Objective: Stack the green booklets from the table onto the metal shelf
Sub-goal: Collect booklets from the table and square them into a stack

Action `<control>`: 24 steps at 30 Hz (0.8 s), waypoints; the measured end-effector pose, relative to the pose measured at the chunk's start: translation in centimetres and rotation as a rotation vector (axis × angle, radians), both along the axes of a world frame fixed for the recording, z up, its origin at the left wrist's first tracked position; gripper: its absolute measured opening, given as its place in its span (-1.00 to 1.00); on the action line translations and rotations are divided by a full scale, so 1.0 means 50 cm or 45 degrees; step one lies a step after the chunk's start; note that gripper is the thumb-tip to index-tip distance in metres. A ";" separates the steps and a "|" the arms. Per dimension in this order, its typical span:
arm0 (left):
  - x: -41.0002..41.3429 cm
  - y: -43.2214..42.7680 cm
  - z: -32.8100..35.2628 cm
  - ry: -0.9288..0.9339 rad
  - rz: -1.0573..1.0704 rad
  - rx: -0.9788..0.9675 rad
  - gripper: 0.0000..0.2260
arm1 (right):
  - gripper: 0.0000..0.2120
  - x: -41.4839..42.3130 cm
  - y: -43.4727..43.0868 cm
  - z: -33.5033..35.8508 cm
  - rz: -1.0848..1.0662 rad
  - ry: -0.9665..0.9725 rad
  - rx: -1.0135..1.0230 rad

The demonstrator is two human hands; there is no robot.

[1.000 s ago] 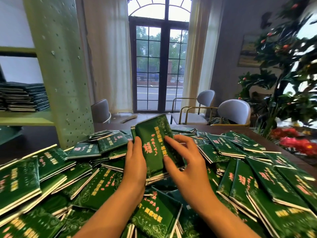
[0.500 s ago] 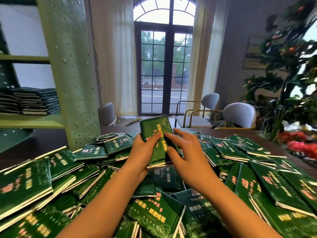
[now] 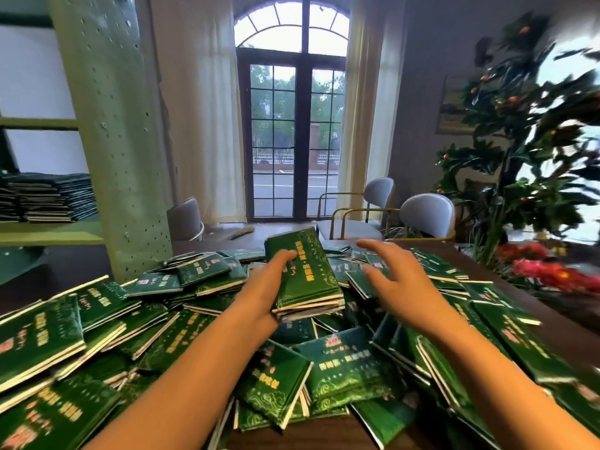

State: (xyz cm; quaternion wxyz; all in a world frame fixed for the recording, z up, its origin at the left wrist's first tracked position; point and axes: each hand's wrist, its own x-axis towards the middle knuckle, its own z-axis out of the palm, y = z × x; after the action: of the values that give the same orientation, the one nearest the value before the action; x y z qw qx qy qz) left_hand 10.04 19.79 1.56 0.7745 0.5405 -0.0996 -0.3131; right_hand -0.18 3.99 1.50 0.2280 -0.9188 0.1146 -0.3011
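Observation:
A loose heap of green booklets [image 3: 107, 323] with gold and pink lettering covers the dark table [image 3: 558, 323]. My left hand [image 3: 264, 287] grips a small stack of booklets [image 3: 303, 274] from its left side, thumb on the top cover, held a little above the heap. My right hand [image 3: 394, 280] hovers to the right of that stack, fingers spread and off it, above booklets at the table's far side. At the far left, the green metal shelf [image 3: 48, 233] carries tidy stacks of booklets [image 3: 45, 198].
A perforated green upright [image 3: 113, 134] of the shelf rises between shelf and table. Grey chairs [image 3: 425, 216] stand beyond the table before a tall window. A leafy plant [image 3: 526, 141] and red flowers [image 3: 552, 271] crowd the right side.
My right hand has let go of the held stack and moved off to the right with spread fingers. My left hand alone now holds the stack.

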 end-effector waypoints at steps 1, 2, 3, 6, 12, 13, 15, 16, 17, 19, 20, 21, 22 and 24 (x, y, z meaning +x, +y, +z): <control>-0.014 -0.003 -0.004 0.023 -0.018 -0.003 -0.85 | -0.61 -0.013 -0.016 -0.008 -0.033 0.026 -0.021; -0.026 -0.008 -0.010 0.034 -0.033 -0.001 -0.86 | -0.61 -0.024 -0.032 -0.016 -0.071 0.063 -0.044; -0.039 -0.013 -0.014 0.045 -0.050 0.002 -0.87 | -0.61 -0.036 -0.046 -0.023 -0.112 0.109 -0.067; -0.069 -0.030 -0.030 0.086 -0.092 0.018 -0.87 | -0.59 -0.075 -0.084 -0.042 -0.251 0.267 -0.136; -0.109 -0.062 -0.054 0.071 -0.125 0.069 -0.75 | -0.38 -0.139 -0.123 -0.072 -0.457 0.618 -0.238; -0.113 -0.071 -0.053 0.074 -0.129 0.075 -0.76 | -0.31 -0.149 -0.123 -0.073 -0.468 0.654 -0.251; -0.116 -0.072 -0.063 0.003 -0.159 0.089 -0.77 | -0.22 -0.168 -0.117 -0.070 -0.472 0.708 -0.298; -0.117 -0.071 -0.070 -0.041 -0.175 0.093 -0.77 | -0.20 -0.178 -0.115 -0.067 -0.466 0.753 -0.320; -0.117 -0.069 -0.073 -0.066 -0.185 0.111 -0.75 | -0.18 -0.187 -0.112 -0.064 -0.451 0.806 -0.333; -0.125 -0.071 -0.078 0.033 -0.204 0.099 -0.74 | -0.14 -0.202 -0.111 -0.063 -0.432 0.903 -0.293; -0.128 -0.070 -0.079 0.061 -0.200 0.102 -0.72 | -0.12 -0.206 -0.112 -0.066 -0.433 0.922 -0.259; -0.133 -0.068 -0.082 0.063 -0.198 0.100 -0.71 | -0.09 -0.209 -0.114 -0.071 -0.439 0.924 -0.226; -0.136 -0.063 -0.087 0.047 -0.197 0.093 -0.71 | -0.06 -0.210 -0.115 -0.077 -0.442 0.915 -0.200; -0.144 -0.069 -0.090 0.028 -0.220 0.091 -0.72 | -0.05 -0.210 -0.119 -0.093 -0.426 0.886 -0.159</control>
State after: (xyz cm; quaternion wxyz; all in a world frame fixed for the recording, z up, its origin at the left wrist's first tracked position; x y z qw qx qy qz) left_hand 2.86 16.32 -2.92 0.7258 0.5539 -0.1261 -0.3879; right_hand -10.67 -1.97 -3.14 0.0669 -0.9468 0.3147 -0.0109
